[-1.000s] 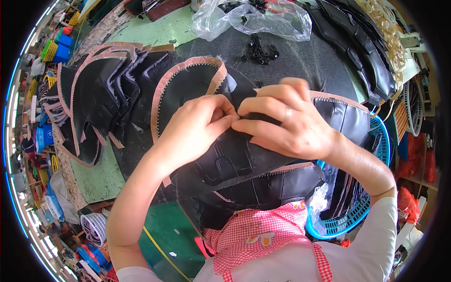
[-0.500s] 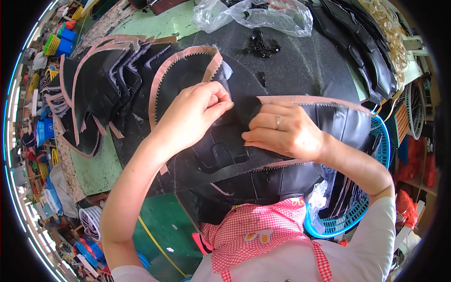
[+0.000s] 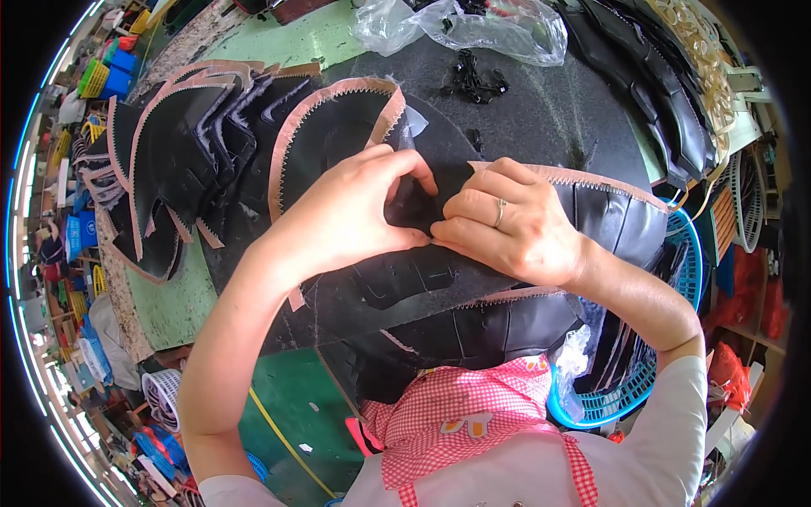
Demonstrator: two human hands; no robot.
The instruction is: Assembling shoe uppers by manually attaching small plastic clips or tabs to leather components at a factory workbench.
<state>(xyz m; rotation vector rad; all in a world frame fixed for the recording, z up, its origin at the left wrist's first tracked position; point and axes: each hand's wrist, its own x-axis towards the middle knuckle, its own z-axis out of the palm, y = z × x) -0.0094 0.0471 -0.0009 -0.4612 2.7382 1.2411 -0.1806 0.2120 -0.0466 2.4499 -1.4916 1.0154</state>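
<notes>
My left hand [image 3: 346, 207] rests on a black leather piece [image 3: 405, 279], thumb and forefinger parted in a C with dark leather between them. Its thumb tip meets the fingertips of my right hand [image 3: 517, 224], which wears a ring. Those right fingers are closed on the black leather piece [image 3: 608, 215], with a pink zigzag-stitched edge, that stretches out to the right. Just beyond my left hand lies a curved black leather part [image 3: 334, 127] with the same pink border. Exactly what the fingertips pinch is hidden.
Stacked black leather parts [image 3: 182, 144] lie at the left. A clear plastic bag [image 3: 498, 29] and black scraps [image 3: 477, 78] are at the far side. More long black pieces [image 3: 638, 80] lie far right. Beside my right forearm stands a blue basket [image 3: 612, 410].
My left thumb and forefinger have spread from a pinch, and the thumb has come down against my right fingertips. My right hand has shifted slightly left.
</notes>
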